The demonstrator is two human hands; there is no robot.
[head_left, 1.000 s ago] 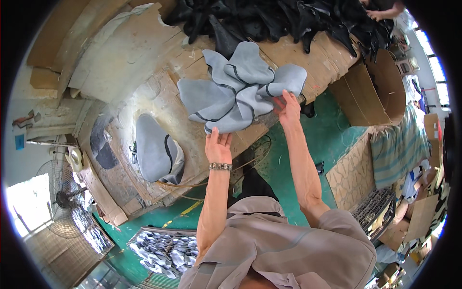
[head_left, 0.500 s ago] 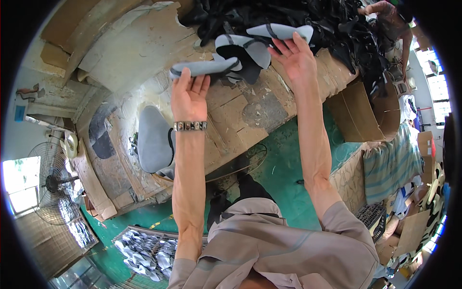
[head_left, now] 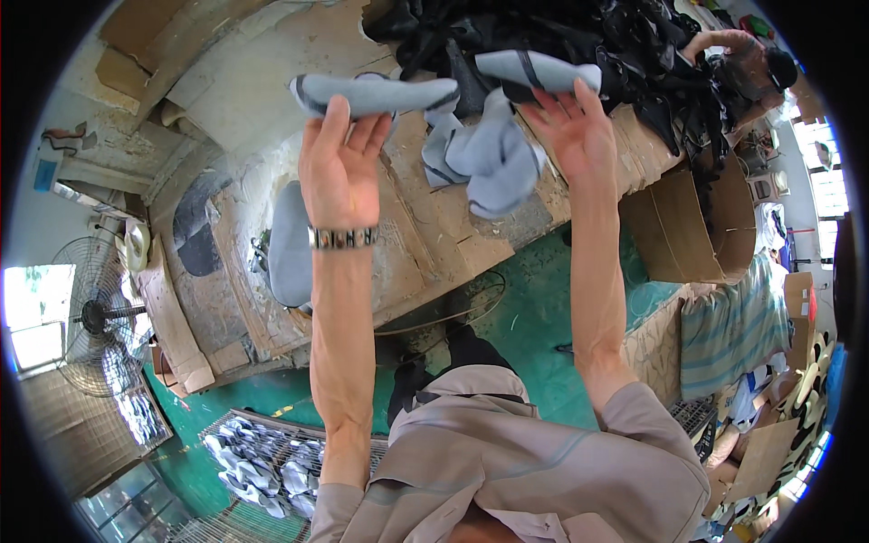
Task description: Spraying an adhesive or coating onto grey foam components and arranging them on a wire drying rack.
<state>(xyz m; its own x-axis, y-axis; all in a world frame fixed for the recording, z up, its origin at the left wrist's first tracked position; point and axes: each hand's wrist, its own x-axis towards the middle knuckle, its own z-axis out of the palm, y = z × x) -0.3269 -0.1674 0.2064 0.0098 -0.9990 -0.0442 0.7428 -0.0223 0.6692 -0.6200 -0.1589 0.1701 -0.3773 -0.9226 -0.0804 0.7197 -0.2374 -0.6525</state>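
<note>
My left hand (head_left: 342, 172) pinches a long light-grey fabric piece with black edging (head_left: 385, 93), thumb in front and fingers beneath. It looks like a shoe part, but its exact kind is unclear. My right hand (head_left: 581, 136) has its thumb and fingers on a similar grey piece with a black band (head_left: 545, 71). Between the hands, several curled grey pieces (head_left: 496, 161) show above the worktable (head_left: 421, 240), slightly blurred; whether they touch the table is unclear. Another rounded grey piece (head_left: 290, 253) lies beside my left wrist, partly hidden by my forearm.
A heap of black pieces (head_left: 552, 32) covers the table's far side. An open cardboard box (head_left: 674, 222) stands to the right, and another person (head_left: 747, 77) is at the far right. A standing fan (head_left: 93, 317) is at left; a rack of grey pieces (head_left: 262, 462) stands lower left.
My left hand has moved left and up with its grey piece. My right hand has shifted slightly right. The grey pieces between them have spread and come nearer to me.
</note>
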